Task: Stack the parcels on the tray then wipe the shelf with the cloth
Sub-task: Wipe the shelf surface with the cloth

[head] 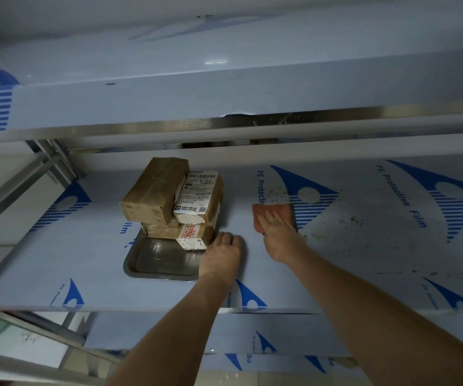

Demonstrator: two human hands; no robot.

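Head view: the parcels (pixel 173 201) are stacked on the metal tray (pixel 152 263), so wiping is in hand. Your right hand (pixel 277 232) presses flat, fingers straight, on the pink cloth (pixel 272 214) right of the tray. Your left hand (pixel 220 254) rests, fingers loosely bent, at the tray's right rim. Next, sweep the cloth further right of the tray, across the crumbs (pixel 347 221) on the shelf (pixel 364 260).
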